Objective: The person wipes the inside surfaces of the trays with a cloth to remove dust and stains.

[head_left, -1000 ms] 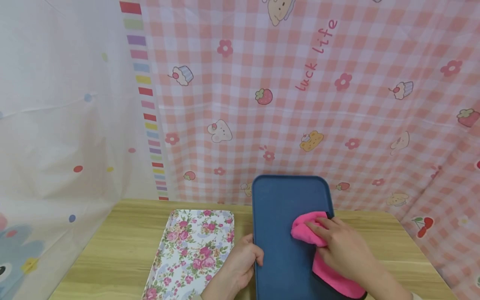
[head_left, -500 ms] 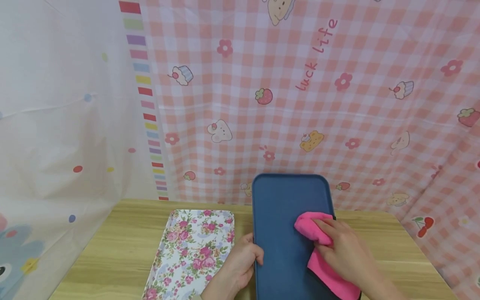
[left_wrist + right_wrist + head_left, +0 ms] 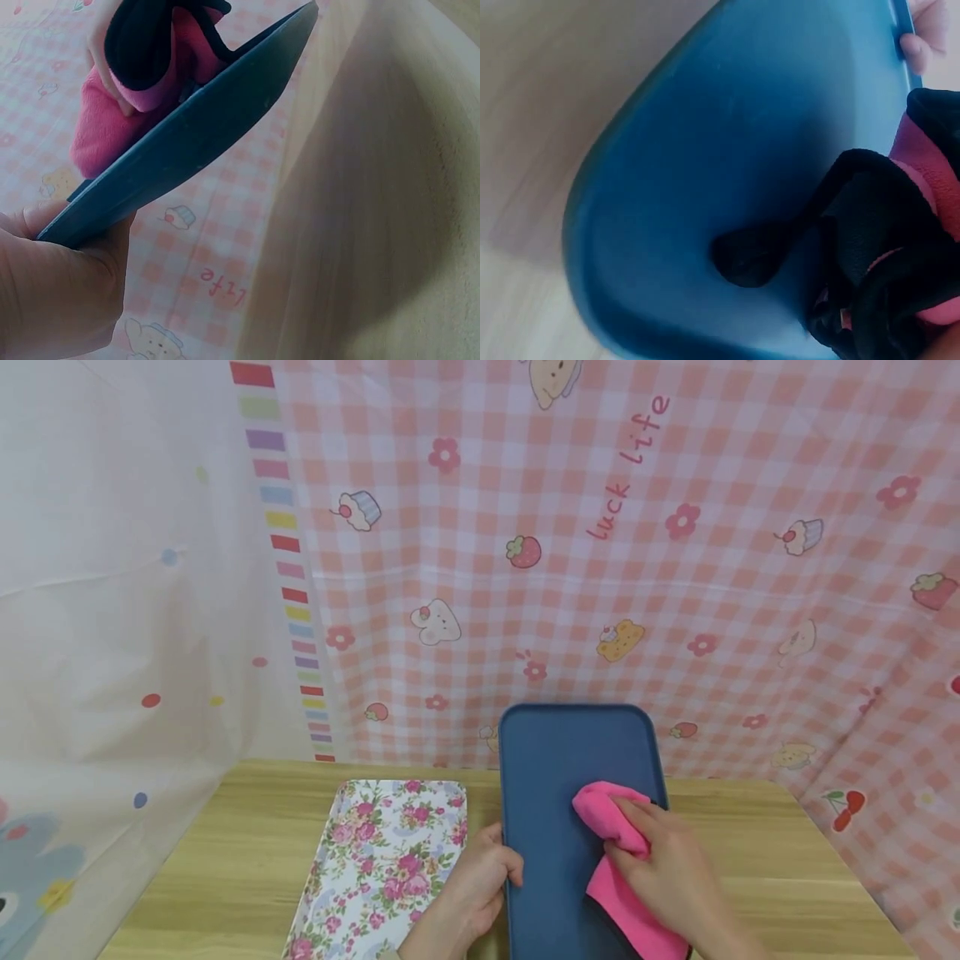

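A dark blue rectangular tray [image 3: 562, 752] is held tilted up off the table at centre. Its left rim is gripped by my left hand [image 3: 480, 881], thumb over the front face. In the left wrist view that hand [image 3: 67, 292] clasps the tray's edge [image 3: 191, 146]. My right hand [image 3: 667, 864] pinches a bunched pink cleaning cloth [image 3: 603, 814] with a black edge against the tray's face, right of its middle. Loose black-edged folds of the cloth [image 3: 870, 210] hang over the tray [image 3: 705, 135] in the right wrist view, where the right fingers are mostly hidden.
A white tray with a rose print [image 3: 397, 860] lies on the wood-grain table [image 3: 247, 843], left of my left hand. Behind the table hangs a pink checked curtain [image 3: 450, 568], and a pale sheet [image 3: 112, 635] covers the left side.
My right hand and the cloth shift a little right, then back left and slightly up across the blue tray. The left hand keeps its grip, and the tray hardly moves.
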